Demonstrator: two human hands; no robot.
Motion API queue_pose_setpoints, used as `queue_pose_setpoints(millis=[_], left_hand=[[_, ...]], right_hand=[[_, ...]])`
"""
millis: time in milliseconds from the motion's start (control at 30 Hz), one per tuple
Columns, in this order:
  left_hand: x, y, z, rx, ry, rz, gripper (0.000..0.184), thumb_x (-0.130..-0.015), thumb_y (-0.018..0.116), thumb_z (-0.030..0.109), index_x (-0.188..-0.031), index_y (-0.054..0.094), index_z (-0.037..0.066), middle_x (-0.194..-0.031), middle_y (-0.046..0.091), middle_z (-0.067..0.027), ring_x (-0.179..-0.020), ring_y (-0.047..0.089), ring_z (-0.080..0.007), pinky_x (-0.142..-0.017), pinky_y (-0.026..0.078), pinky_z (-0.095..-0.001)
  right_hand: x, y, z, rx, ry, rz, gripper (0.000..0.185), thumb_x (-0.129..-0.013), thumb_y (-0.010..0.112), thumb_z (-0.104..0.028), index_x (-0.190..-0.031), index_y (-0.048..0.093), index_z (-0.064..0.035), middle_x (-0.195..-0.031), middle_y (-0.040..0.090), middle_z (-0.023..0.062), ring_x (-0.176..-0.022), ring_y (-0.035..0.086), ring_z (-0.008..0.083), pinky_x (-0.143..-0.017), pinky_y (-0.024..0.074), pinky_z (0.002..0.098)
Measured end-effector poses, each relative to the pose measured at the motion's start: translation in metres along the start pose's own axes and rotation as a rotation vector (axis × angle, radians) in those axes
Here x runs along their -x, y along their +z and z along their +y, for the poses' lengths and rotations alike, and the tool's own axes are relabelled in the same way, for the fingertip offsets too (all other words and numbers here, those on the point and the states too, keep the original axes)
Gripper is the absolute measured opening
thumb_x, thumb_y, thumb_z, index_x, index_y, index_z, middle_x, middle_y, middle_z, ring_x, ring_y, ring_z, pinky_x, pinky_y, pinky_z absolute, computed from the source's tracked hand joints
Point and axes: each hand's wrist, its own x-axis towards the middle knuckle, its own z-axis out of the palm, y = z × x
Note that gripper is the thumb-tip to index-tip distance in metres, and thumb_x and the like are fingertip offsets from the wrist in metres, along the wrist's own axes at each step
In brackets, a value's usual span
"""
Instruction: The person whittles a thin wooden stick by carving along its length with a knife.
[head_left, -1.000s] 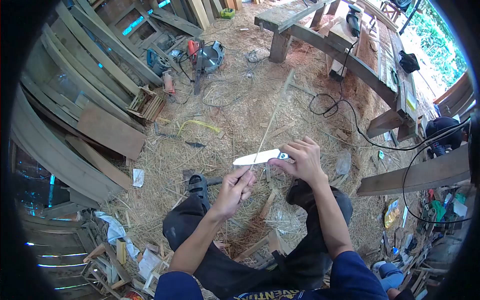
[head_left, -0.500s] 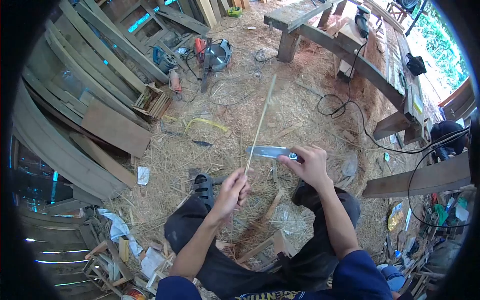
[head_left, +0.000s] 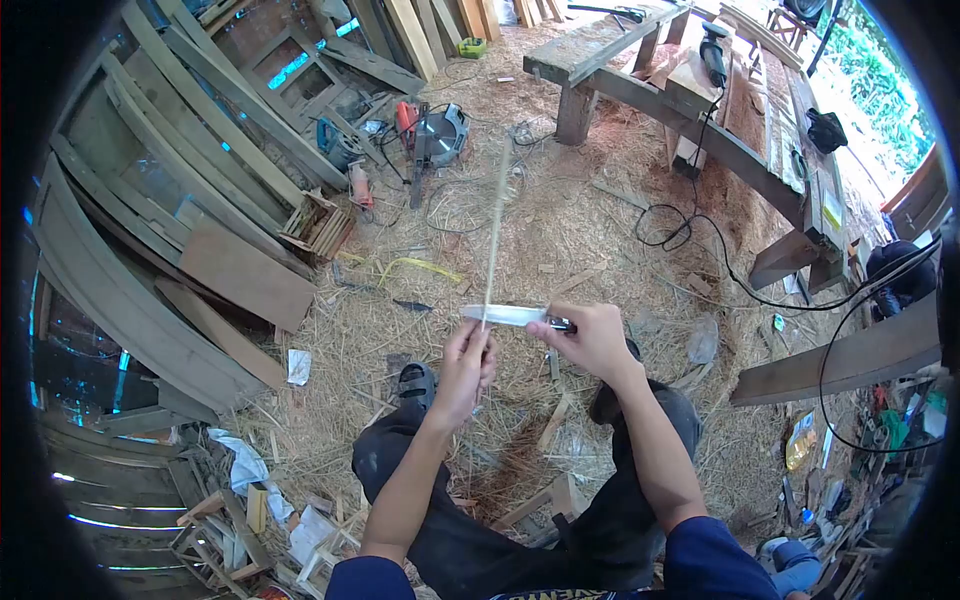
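My left hand [head_left: 466, 375] is closed around the lower end of a thin, pale wooden strip [head_left: 496, 225], which points up and away from me and is a little blurred. In my right hand [head_left: 592, 340] is the dark handle of a knife [head_left: 508, 315]. Its broad, shiny blade lies across the strip just above my left fingers, tip to the left. Whether the edge is biting into the wood I cannot tell. Both hands are over the floor between my knees.
Shavings and thin strips cover the floor [head_left: 500, 420]. A circular saw [head_left: 440, 135] lies ahead, left of a wooden bench [head_left: 660, 95] carrying a corded power tool [head_left: 714, 55]. Boards [head_left: 150, 290] lean at left. A curved beam [head_left: 840, 350] and black cable [head_left: 740, 270] lie at right.
The strip has swung from leaning right to nearly upright. My right hand and the knife have shifted left and slightly down, bringing the blade nearer my left fingers. The view has tilted slightly.
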Motion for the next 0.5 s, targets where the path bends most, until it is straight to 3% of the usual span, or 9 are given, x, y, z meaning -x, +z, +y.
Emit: queue_pose_setpoints(millis=[133, 233, 333, 500], left_hand=[[-0.001, 0.001, -0.01, -0.055, -0.001, -0.072, 0.02, -0.108, 0.05, 0.024, -0.111, 0.059, 0.006, -0.075, 0.048, 0.0042, -0.054, 0.034, -0.0013, -0.045, 0.026, -0.0185], [0.001, 0.01, -0.01, -0.06, -0.021, -0.109, 0.022, -0.107, 0.052, 0.023, -0.106, 0.063, 0.003, -0.075, 0.048, 0.0044, -0.054, 0.034, -0.0017, -0.046, 0.026, -0.0205], [0.007, -0.002, -0.005, -0.052, -0.038, -0.133, 0.023, -0.106, 0.054, 0.022, -0.113, 0.063, 0.003, -0.073, 0.045, 0.0065, -0.055, 0.033, -0.0009, -0.047, 0.025, -0.0194], [0.028, 0.001, 0.006, -0.084, -0.115, -0.087, 0.026, -0.106, 0.053, 0.02, -0.123, 0.062, 0.002, -0.071, 0.041, 0.0084, -0.055, 0.031, 0.0003, -0.046, 0.024, -0.0182]], right_hand=[[-0.001, 0.005, -0.011, -0.006, -0.104, -0.021, 0.038, -0.088, 0.071, -0.047, -0.091, 0.072, -0.009, -0.062, 0.063, 0.0119, -0.058, 0.066, 0.0298, -0.055, 0.0491, 0.0398], [-0.006, 0.015, -0.011, -0.017, -0.277, 0.089, 0.033, -0.088, 0.071, -0.04, -0.093, 0.07, -0.008, -0.075, 0.069, 0.0108, -0.069, 0.068, 0.0279, -0.063, 0.0499, 0.0385], [-0.01, 0.01, -0.016, 0.055, -0.37, 0.111, 0.031, -0.087, 0.071, -0.038, -0.096, 0.071, -0.0078, -0.087, 0.072, 0.0078, -0.078, 0.069, 0.0243, -0.069, 0.0489, 0.0352], [-0.001, 0.0, -0.009, 0.146, -0.436, 0.114, 0.031, -0.083, 0.074, -0.038, -0.099, 0.073, -0.0116, -0.078, 0.068, 0.0013, -0.07, 0.065, 0.0185, -0.063, 0.0445, 0.0322]])
